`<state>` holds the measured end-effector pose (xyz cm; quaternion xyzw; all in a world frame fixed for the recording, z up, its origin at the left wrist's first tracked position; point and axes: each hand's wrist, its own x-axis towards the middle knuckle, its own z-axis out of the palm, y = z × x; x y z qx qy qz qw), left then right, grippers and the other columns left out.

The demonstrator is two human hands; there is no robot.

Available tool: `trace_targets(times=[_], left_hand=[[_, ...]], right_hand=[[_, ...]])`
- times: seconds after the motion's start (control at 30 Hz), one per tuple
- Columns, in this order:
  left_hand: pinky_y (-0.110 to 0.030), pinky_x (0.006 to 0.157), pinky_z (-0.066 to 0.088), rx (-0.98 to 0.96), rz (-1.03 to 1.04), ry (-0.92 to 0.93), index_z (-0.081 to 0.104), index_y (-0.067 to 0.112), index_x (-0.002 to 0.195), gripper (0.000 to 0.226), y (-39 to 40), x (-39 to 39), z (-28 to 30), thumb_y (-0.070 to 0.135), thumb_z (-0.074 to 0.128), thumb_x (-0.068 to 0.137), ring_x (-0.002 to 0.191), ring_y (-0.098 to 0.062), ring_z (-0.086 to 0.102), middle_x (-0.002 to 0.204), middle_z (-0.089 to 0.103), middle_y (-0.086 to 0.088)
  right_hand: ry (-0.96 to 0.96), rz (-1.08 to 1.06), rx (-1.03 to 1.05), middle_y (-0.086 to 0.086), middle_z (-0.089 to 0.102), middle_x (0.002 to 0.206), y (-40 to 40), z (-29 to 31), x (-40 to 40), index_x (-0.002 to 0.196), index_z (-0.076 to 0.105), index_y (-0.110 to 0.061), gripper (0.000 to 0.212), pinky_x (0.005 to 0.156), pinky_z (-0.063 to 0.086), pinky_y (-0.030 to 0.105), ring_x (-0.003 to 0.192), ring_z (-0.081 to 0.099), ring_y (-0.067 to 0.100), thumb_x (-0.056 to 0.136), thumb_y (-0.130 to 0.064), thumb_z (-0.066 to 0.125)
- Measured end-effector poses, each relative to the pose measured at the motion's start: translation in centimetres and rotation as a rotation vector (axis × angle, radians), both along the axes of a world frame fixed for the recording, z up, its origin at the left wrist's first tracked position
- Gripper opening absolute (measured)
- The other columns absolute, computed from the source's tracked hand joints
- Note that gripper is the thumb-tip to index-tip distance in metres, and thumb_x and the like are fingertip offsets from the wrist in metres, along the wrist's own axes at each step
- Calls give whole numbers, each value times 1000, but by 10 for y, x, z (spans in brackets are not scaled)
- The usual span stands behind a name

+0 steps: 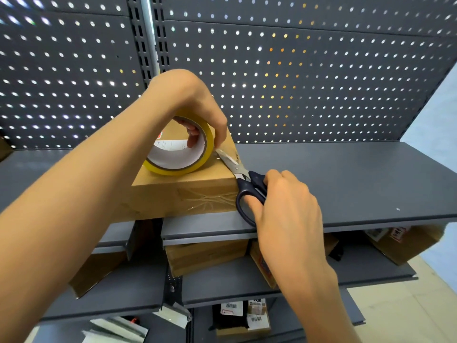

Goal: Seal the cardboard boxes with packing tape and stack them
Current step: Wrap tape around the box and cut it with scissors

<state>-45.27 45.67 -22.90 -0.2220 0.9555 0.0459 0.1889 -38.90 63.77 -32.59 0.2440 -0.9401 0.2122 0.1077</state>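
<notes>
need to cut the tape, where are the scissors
Head view, right of centre: the scissors are in the right hand, blades at the tape roll on the cardboard box.

The top shelf (pixel 346 184) was a dark grey metal one with a pegboard back, and a cardboard box (pixel 183 191) sat right on it near the front edge, taped along its side. The lower shelf (pixel 222 283) under it had a few more cardboard boxes (pixel 205 256) lying on it, some tilted.
</notes>
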Motion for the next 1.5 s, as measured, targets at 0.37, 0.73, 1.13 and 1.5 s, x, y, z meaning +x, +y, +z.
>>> trace_targets(times=[0.37,0.73,1.13,1.5], left_hand=[[-25,53,36,78,20,158,62,8,54,47,-9,16,2,48,66,79,55,-18,43,56,51,-4],[-24,53,38,77,15,146,64,7,58,43,-6,19,3,43,66,81,56,-17,45,59,54,-5],[-25,54,39,43,15,179,64,6,62,42,-1,22,2,43,66,82,55,-18,46,60,54,-5],[-28,50,30,-46,52,758,57,8,62,49,9,66,16,53,65,80,54,-20,41,59,48,-6]], right_hand=[[37,-64,-116,0,47,104,6,5,-19,109,51,-14,24,69,27,28,101,49,23,96,-34,52],[-66,-351,-97,20,56,111,34,-22,-84,106,55,3,32,69,30,33,102,53,38,94,-26,59],[-140,-270,92,20,55,109,19,-60,-99,91,53,-3,8,69,32,31,106,48,35,96,-10,53],[-565,422,-860,6,68,113,-31,4,-44,117,64,-6,41,101,46,31,108,62,15,98,-38,47]])
